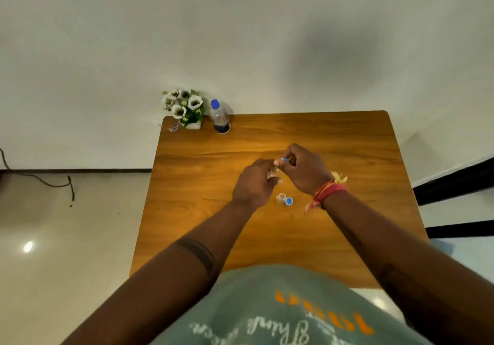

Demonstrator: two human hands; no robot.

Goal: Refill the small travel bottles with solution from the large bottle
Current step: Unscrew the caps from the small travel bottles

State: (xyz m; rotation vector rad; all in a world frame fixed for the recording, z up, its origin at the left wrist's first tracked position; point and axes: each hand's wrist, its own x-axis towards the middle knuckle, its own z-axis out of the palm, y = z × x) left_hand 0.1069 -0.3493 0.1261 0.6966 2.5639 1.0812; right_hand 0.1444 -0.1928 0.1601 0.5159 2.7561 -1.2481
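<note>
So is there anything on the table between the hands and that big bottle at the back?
Nothing visible. The large bottle stands at the table's far edge beside the flower pot, and bare wood lies between it and both hands. The open small bottle and its blue cap sit nearer the person.

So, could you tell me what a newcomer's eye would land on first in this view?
Probably the two hands meeting over the middle of the wooden table: the left hand holds a small bottle while the right hand pinches a blue cap. Next, the large bottle beside the white flowers at the far left corner.
</note>
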